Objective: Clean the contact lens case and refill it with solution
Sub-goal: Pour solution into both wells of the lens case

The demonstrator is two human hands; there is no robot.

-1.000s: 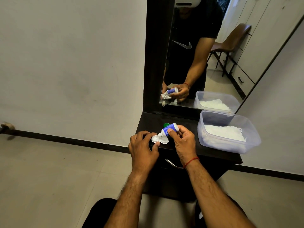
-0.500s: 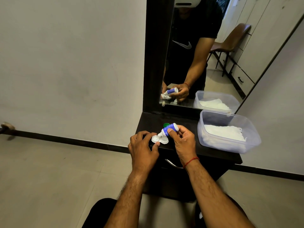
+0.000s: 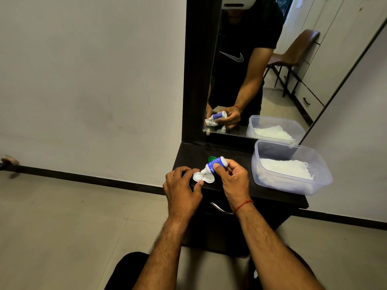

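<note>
White twin-well plastic lens case (image 3: 203, 177), pinched by left fingers (image 3: 198, 183), may overflow onto the dark counter (image 3: 240, 155) if right fingers (image 3: 217, 170) gripping the tilted blue-labelled solution bottle (image 3: 215, 163) oversqueeze.

White case (image 3: 203, 177), blue-labelled bottle (image 3: 215, 164), seemingly green cap (image 3: 212, 158).

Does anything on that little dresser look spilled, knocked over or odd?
Nothing stands out. The right hand tips the solution bottle nozzle-down over the white lens case, which the left hand steadies. No puddle shows on the dark top. A green cap lies behind the bottle; the tissue tub sits upright.
</note>
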